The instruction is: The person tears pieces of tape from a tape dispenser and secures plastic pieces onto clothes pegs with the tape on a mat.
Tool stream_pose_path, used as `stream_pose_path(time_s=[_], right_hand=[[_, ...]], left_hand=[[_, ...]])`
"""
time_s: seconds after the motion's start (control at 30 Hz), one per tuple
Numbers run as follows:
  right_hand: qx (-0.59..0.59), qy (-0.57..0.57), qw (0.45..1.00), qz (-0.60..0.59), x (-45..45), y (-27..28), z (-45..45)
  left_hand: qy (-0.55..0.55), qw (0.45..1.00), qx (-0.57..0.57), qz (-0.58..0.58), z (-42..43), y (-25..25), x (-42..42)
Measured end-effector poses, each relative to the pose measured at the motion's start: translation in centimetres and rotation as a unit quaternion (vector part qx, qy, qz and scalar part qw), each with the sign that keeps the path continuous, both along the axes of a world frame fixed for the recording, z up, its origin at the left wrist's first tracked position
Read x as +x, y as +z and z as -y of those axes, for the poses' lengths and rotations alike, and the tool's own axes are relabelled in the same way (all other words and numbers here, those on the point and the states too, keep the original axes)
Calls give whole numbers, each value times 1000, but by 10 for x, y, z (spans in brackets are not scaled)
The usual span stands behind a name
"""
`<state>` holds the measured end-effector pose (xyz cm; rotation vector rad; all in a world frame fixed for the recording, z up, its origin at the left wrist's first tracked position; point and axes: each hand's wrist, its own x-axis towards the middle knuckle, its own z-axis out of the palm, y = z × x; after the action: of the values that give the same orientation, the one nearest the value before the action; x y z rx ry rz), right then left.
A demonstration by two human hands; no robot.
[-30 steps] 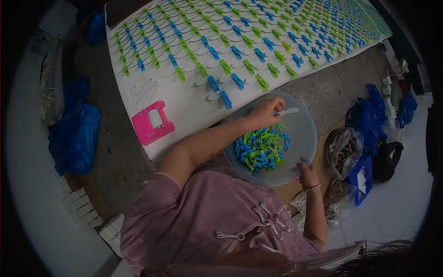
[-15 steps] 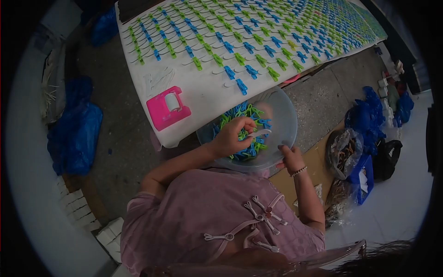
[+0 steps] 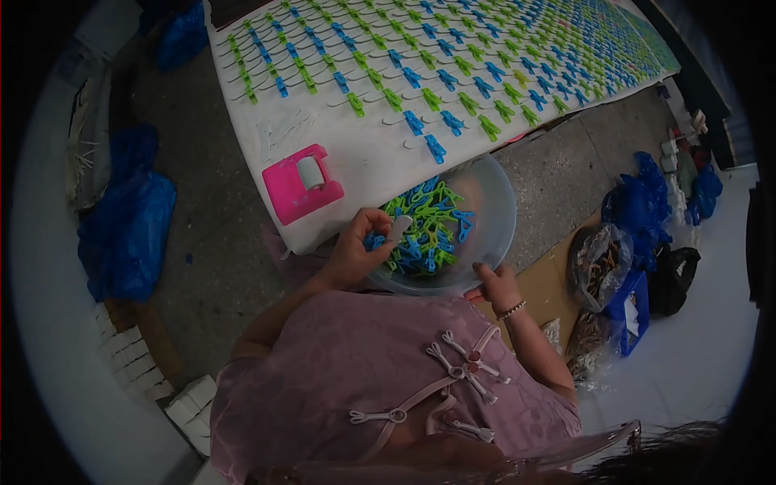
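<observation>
At the left edge of a translucent round bowl (image 3: 495, 202), my left hand (image 3: 358, 249) pinches a small pale strip (image 3: 400, 227) between its fingers. Blue and green plastic clips (image 3: 430, 230) lie heaped inside the bowl. My right hand (image 3: 495, 288), with a beaded bracelet at the wrist, grips the bowl's near right rim. Beyond the bowl stands a white-topped table (image 3: 368, 166). Rows of blue and green clips (image 3: 436, 149), with pale strips beside many of them, cover much of its top.
A pink dispenser with a white roll (image 3: 302, 183) sits at the table's near left corner. Blue plastic bags (image 3: 129, 226) lie on the floor at left. To the right are a clear bag of brown pieces (image 3: 600, 267), a blue bin (image 3: 627, 311) and a black bag (image 3: 674, 279).
The bowl has shifted left, closer to the table's near edge. My left hand has moved from above the bowl down and left to its side, still with the strip. My right hand has followed the rim.
</observation>
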<state>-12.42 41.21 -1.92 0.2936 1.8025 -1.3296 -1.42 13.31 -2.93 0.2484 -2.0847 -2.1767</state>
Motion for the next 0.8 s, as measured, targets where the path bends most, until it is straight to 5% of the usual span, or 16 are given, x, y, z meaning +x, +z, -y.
stream_pose_path(time_s=[0.3,0.37,0.4,0.47,0.5,0.57,0.8], right_hand=[[45,92,994,21,-28,5,-5],[137,86,964,-213,-40,0,-10],[140,85,964,-210,-47,-5,-12],[233,193,843,-445,-61,-13,-14],[236,195,843,-443,-65,-13,-9],[125,134,945,-270,-68,-15,6],[81,87,964,-237,-62,-11,2]], left_hand=[[62,998,8,2,16,-7,0],[62,998,5,-23,16,-10,1],[61,998,7,-20,17,-10,1],[72,997,19,-10,18,-7,0],[72,997,22,-9,18,-6,0],[70,997,30,-9,20,-5,-2],[80,996,38,-5,22,-3,2]])
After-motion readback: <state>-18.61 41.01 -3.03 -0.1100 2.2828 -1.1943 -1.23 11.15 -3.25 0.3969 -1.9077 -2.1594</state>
